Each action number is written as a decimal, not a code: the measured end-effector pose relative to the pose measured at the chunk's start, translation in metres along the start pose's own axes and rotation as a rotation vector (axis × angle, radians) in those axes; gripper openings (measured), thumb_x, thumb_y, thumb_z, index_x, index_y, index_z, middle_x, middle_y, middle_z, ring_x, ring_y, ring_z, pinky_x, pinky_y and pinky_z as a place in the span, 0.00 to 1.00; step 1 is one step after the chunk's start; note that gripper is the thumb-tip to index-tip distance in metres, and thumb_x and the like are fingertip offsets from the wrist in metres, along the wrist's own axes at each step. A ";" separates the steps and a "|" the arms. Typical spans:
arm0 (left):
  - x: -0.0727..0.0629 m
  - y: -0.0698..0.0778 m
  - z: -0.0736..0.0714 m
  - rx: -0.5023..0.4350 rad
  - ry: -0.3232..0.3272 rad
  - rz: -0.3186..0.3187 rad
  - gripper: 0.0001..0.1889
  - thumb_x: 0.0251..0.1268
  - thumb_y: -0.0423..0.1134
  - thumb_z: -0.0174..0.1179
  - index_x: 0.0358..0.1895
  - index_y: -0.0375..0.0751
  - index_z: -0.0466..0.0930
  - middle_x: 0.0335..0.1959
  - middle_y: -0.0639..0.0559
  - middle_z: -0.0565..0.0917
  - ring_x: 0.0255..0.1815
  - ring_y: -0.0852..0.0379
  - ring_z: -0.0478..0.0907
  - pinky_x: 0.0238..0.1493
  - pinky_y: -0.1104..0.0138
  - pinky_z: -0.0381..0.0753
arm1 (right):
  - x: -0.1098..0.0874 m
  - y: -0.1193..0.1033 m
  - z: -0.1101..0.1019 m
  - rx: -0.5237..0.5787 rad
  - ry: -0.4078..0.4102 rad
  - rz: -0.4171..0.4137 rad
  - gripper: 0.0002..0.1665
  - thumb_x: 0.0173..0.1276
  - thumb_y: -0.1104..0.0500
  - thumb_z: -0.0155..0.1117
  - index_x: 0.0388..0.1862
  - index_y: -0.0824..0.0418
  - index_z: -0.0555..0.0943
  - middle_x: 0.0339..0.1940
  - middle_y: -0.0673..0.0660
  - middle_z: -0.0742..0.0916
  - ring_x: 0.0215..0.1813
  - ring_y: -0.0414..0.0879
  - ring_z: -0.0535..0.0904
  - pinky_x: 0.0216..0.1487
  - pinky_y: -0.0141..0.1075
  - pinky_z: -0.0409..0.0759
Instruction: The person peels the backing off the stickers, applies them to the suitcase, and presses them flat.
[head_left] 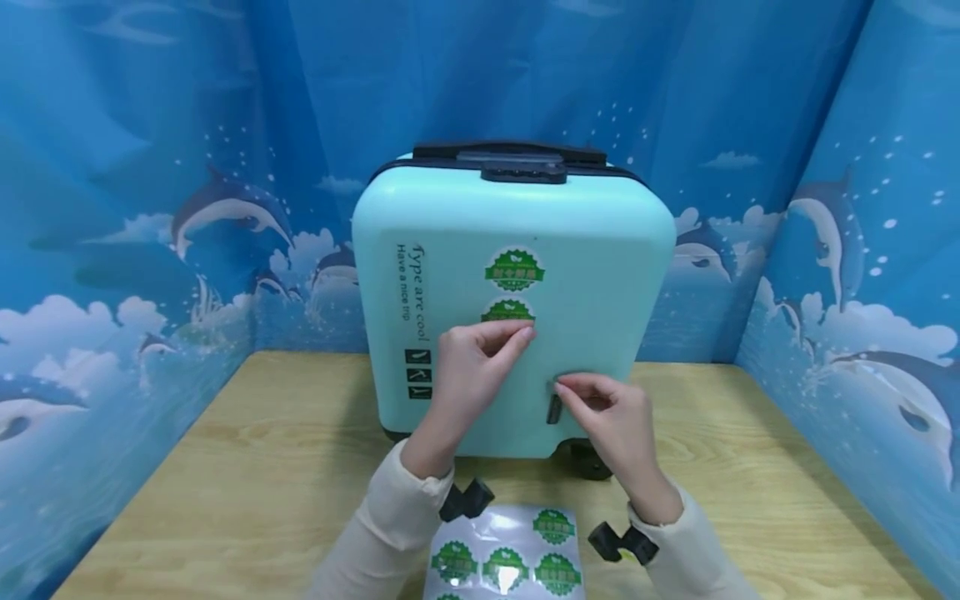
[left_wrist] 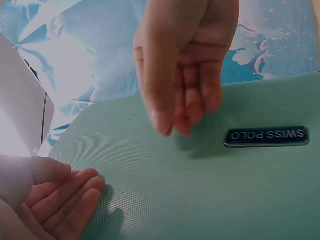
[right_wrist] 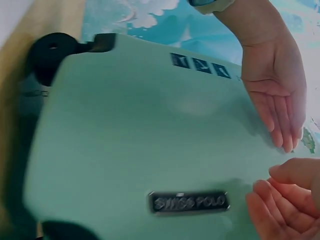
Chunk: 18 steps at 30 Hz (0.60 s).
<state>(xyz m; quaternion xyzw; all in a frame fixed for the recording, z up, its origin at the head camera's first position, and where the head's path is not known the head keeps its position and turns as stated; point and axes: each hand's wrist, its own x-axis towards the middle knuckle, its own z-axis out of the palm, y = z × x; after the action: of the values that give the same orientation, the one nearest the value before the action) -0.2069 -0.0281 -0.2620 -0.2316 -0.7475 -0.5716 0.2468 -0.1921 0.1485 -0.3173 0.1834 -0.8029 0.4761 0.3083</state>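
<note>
A mint-green suitcase stands upright on the wooden table. Two round green stickers are on its front: an upper sticker and a lower sticker, partly covered by the left hand. The left hand has its fingertips at that lower sticker; its fingers look fairly straight in the right wrist view. Near the dark SWISS POLO badge is the right hand, thumb and index finger close together over the badge's upper end. Nothing shows between the fingers of either hand.
A shiny sheet of green stickers lies on the table in front of the suitcase. Black lettering runs down the suitcase's left side. A black wheel is below. Blue dolphin-print curtains enclose the table.
</note>
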 end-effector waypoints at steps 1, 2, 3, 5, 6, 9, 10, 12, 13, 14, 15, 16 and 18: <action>-0.001 -0.001 0.000 0.008 -0.002 0.007 0.08 0.62 0.38 0.62 0.41 0.40 0.87 0.35 0.51 0.88 0.24 0.63 0.79 0.20 0.73 0.72 | -0.003 0.002 -0.001 -0.010 -0.012 0.001 0.04 0.59 0.63 0.70 0.34 0.60 0.87 0.28 0.53 0.88 0.28 0.36 0.82 0.30 0.26 0.81; -0.003 -0.001 -0.001 0.014 -0.005 0.014 0.08 0.62 0.38 0.62 0.40 0.40 0.87 0.35 0.51 0.88 0.23 0.63 0.78 0.19 0.73 0.71 | -0.005 0.004 -0.003 -0.023 -0.023 -0.002 0.04 0.58 0.63 0.70 0.34 0.60 0.87 0.28 0.52 0.88 0.28 0.36 0.82 0.30 0.26 0.81; -0.004 -0.002 -0.001 0.016 -0.010 0.020 0.08 0.62 0.38 0.62 0.40 0.39 0.87 0.35 0.51 0.88 0.23 0.64 0.78 0.20 0.73 0.72 | -0.007 0.006 -0.004 -0.030 -0.034 -0.004 0.04 0.58 0.64 0.70 0.34 0.60 0.87 0.27 0.52 0.88 0.28 0.36 0.82 0.29 0.27 0.81; -0.006 -0.003 -0.001 0.023 -0.020 0.026 0.08 0.62 0.38 0.62 0.40 0.39 0.87 0.35 0.51 0.88 0.24 0.66 0.79 0.21 0.73 0.74 | -0.011 0.010 -0.007 -0.036 -0.060 -0.009 0.04 0.58 0.64 0.70 0.33 0.61 0.87 0.26 0.51 0.88 0.27 0.36 0.82 0.29 0.27 0.81; -0.007 -0.004 -0.002 0.024 -0.026 0.023 0.08 0.62 0.38 0.63 0.40 0.40 0.87 0.35 0.51 0.88 0.25 0.66 0.79 0.21 0.73 0.74 | -0.013 0.012 -0.008 -0.036 -0.075 -0.007 0.04 0.57 0.65 0.70 0.33 0.61 0.87 0.26 0.51 0.88 0.27 0.36 0.82 0.28 0.27 0.81; -0.011 -0.006 -0.002 0.015 -0.050 0.006 0.08 0.62 0.38 0.63 0.40 0.40 0.86 0.35 0.52 0.88 0.28 0.67 0.81 0.25 0.72 0.78 | -0.018 0.020 -0.010 -0.028 -0.120 0.014 0.04 0.57 0.66 0.70 0.32 0.63 0.86 0.25 0.51 0.88 0.26 0.36 0.82 0.27 0.29 0.81; -0.013 -0.007 -0.002 0.012 -0.060 -0.002 0.08 0.62 0.37 0.63 0.40 0.40 0.86 0.36 0.52 0.87 0.28 0.67 0.81 0.26 0.72 0.79 | -0.020 0.022 -0.010 -0.026 -0.136 0.027 0.04 0.57 0.66 0.70 0.32 0.63 0.86 0.25 0.51 0.88 0.26 0.36 0.82 0.27 0.29 0.81; -0.016 -0.009 -0.003 0.002 -0.081 -0.014 0.08 0.61 0.37 0.63 0.40 0.40 0.86 0.36 0.52 0.87 0.29 0.66 0.81 0.27 0.71 0.80 | -0.024 0.027 -0.012 -0.027 -0.167 0.058 0.03 0.57 0.65 0.70 0.32 0.63 0.86 0.25 0.50 0.88 0.26 0.36 0.82 0.27 0.30 0.82; -0.018 -0.011 -0.003 -0.003 -0.089 -0.017 0.08 0.61 0.37 0.63 0.40 0.39 0.86 0.36 0.52 0.87 0.29 0.66 0.82 0.28 0.70 0.81 | -0.026 0.029 -0.012 -0.028 -0.180 0.072 0.03 0.57 0.65 0.70 0.32 0.63 0.86 0.25 0.50 0.88 0.26 0.36 0.82 0.27 0.30 0.82; -0.019 -0.012 -0.003 -0.004 -0.099 -0.018 0.08 0.61 0.37 0.63 0.40 0.39 0.86 0.36 0.52 0.87 0.29 0.65 0.82 0.29 0.70 0.82 | -0.028 0.031 -0.013 -0.027 -0.193 0.086 0.03 0.58 0.64 0.70 0.32 0.63 0.86 0.25 0.51 0.88 0.26 0.36 0.82 0.28 0.30 0.82; -0.021 -0.013 -0.004 -0.006 -0.108 -0.019 0.08 0.61 0.36 0.63 0.40 0.39 0.86 0.36 0.52 0.87 0.30 0.65 0.82 0.30 0.70 0.82 | -0.029 0.032 -0.014 -0.024 -0.205 0.097 0.03 0.58 0.64 0.70 0.32 0.63 0.86 0.25 0.52 0.88 0.26 0.37 0.82 0.28 0.31 0.82; -0.022 -0.014 -0.004 -0.007 -0.117 -0.020 0.07 0.61 0.36 0.64 0.40 0.39 0.86 0.36 0.52 0.87 0.30 0.65 0.82 0.30 0.69 0.82 | -0.031 0.034 -0.014 -0.024 -0.214 0.114 0.03 0.58 0.64 0.69 0.32 0.63 0.86 0.25 0.52 0.88 0.26 0.37 0.82 0.28 0.30 0.82; -0.025 -0.016 -0.005 -0.015 -0.134 -0.030 0.07 0.60 0.36 0.64 0.40 0.39 0.86 0.36 0.52 0.87 0.31 0.64 0.83 0.31 0.69 0.83 | -0.034 0.036 -0.016 -0.021 -0.228 0.144 0.03 0.58 0.64 0.69 0.32 0.63 0.86 0.25 0.53 0.87 0.26 0.39 0.82 0.28 0.31 0.82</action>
<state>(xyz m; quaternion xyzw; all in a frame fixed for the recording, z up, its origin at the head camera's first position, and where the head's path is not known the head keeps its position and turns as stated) -0.1971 -0.0384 -0.2887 -0.2600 -0.7612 -0.5642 0.1858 -0.1828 0.1799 -0.3576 0.1747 -0.8488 0.4645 0.1821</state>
